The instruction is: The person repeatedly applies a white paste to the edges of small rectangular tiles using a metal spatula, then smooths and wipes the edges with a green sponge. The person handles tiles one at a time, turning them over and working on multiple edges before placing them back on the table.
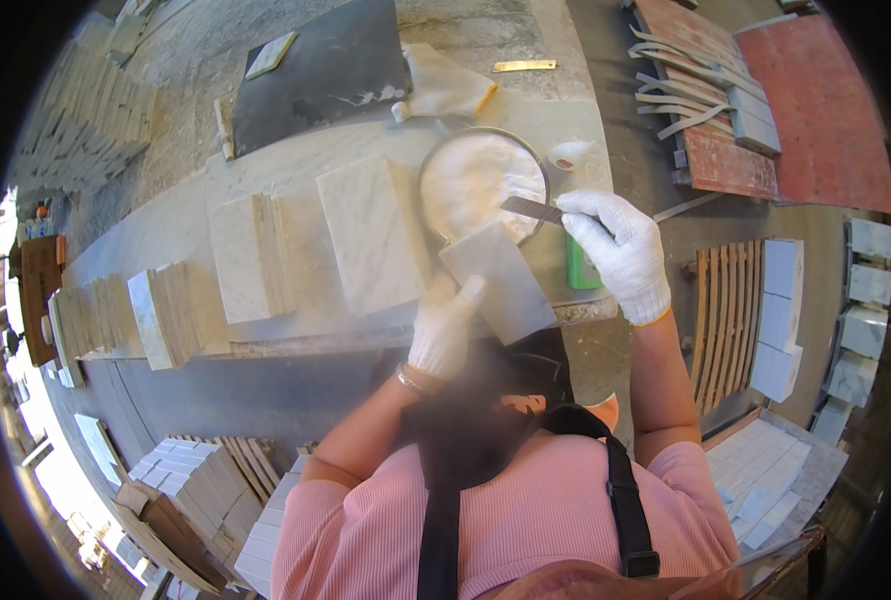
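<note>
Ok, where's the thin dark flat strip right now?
In the head view, just right of centre, the thin dark strip is in the white-gloved right hand, its left end over the round white-filled pan.

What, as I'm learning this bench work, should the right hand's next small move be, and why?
Probably dip the dark blade slightly into the white material: the right hand holds it with its tip over that material, and the left hand holds a pale tile close by. Whether the tip already touches is hard to tell.
</note>
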Action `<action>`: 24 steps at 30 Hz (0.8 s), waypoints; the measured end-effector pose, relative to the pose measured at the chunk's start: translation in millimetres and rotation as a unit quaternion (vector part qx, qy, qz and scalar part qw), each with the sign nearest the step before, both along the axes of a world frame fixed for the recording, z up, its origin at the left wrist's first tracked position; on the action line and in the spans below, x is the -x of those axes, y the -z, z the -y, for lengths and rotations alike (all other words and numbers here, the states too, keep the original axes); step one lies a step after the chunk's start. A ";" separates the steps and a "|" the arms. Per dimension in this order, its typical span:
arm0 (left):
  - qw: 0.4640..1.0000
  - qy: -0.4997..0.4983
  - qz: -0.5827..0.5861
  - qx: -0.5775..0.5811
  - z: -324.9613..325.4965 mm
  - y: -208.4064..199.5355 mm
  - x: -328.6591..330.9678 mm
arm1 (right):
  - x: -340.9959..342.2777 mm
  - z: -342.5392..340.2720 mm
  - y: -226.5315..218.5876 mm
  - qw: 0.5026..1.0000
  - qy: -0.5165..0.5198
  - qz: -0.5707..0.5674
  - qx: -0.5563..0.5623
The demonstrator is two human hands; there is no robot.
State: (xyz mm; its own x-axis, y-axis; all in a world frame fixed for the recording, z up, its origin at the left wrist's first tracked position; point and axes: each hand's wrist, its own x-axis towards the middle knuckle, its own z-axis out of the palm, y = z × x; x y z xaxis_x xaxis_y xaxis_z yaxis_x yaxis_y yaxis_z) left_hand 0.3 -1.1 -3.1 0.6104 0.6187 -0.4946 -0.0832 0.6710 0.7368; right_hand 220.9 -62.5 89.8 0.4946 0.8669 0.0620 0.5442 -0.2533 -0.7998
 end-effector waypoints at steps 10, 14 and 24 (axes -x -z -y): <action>1.000 -0.007 0.011 0.006 0.0 -1.0 -0.4 | -3.0 4.6 16.1 0.982 0.013 -0.175 0.076; 1.000 -0.010 0.002 0.003 -0.3 -3.5 -0.9 | -5.0 9.6 14.1 0.984 0.015 -0.161 0.079; 1.000 0.017 -0.008 -0.024 -3.6 -12.1 -2.9 | -5.0 -15.9 24.1 0.985 0.017 0.130 0.112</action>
